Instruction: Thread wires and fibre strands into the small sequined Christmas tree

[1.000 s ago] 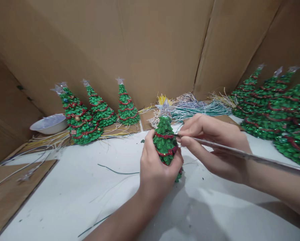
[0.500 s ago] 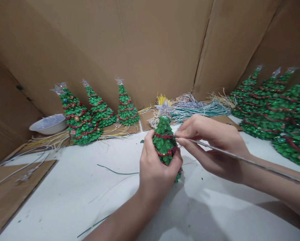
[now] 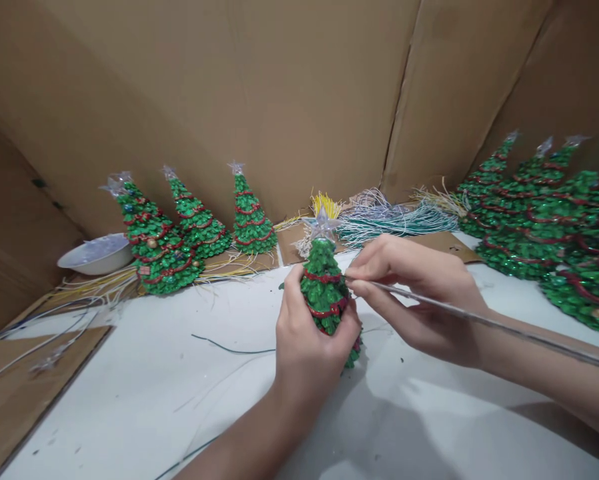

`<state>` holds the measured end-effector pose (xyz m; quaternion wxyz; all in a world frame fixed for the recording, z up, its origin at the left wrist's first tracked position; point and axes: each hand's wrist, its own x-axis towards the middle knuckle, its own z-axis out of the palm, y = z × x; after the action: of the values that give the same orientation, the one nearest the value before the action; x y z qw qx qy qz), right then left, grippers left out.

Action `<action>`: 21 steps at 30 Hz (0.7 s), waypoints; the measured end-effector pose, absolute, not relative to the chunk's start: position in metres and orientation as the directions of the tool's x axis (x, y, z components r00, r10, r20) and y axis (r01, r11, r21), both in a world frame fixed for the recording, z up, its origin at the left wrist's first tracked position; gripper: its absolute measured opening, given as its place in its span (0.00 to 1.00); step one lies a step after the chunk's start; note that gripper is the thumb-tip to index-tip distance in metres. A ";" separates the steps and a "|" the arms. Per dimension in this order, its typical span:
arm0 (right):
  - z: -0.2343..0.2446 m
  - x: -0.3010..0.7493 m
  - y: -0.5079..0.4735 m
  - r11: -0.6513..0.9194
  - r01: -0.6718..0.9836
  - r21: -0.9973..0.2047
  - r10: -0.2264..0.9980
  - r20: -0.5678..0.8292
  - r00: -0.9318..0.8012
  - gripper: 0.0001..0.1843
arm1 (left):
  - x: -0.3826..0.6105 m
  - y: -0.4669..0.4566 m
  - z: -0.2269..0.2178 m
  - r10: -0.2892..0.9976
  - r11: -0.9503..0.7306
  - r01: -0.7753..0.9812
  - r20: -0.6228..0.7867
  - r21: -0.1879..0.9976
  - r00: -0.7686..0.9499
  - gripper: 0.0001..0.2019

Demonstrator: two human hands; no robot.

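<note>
Nearest, the left hand [image 3: 309,350] is curled tight round the lower half of a small green glittery cone-shaped Christmas tree [image 3: 323,283] wound with red cord and topped by a clear plastic star. The fingers cover its base, so it cannot be told whether it rests on the white tabletop [image 3: 129,400] or is held just off it. The right hand [image 3: 414,293], just beside the tree, pinches a long thin silvery rod [image 3: 484,321] between thumb and forefinger. The rod's tip is hidden between fingertips and tree, and its far end runs off the right edge.

A loose dark green wire [image 3: 229,349] lies on the tabletop to the left. Farther back, three similar trees [image 3: 197,223] stand in a row beside a white bowl [image 3: 97,253], whose contents are too blurred to name. Behind the hands lie bundles of green, white and yellow wires [image 3: 394,219]. At the right, a heap of green trees [image 3: 544,230] is cut off by the frame. Brown cardboard walls [image 3: 279,87] close the back.
</note>
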<state>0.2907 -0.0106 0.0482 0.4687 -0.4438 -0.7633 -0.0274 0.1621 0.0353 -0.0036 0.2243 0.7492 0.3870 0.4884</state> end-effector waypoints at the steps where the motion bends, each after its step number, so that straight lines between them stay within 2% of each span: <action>1: 0.048 0.291 -0.011 0.609 0.699 -0.375 0.650 0.741 -0.169 0.05 | 0.162 0.035 -0.003 0.803 -0.595 0.361 0.552 0.718 0.226 0.23; 11: 0.050 0.289 -0.009 0.620 0.681 -0.388 0.652 0.738 -0.173 0.05 | 0.161 0.036 -0.002 0.805 -0.593 0.371 0.546 0.715 0.233 0.23; 17: 0.050 0.289 -0.009 0.609 0.665 -0.431 0.679 0.717 -0.156 0.05 | 0.161 0.036 -0.002 0.812 -0.583 0.377 0.534 0.720 0.236 0.24; 21: 0.054 0.288 -0.008 0.578 0.644 -0.501 0.718 0.688 -0.109 0.06 | 0.161 0.036 -0.002 0.818 -0.573 0.395 0.530 0.718 0.223 0.24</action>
<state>0.2881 -0.0081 0.0536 0.4857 -0.4580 -0.7436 0.0378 0.1613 0.0361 -0.0025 0.2232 0.7495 0.4046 0.4742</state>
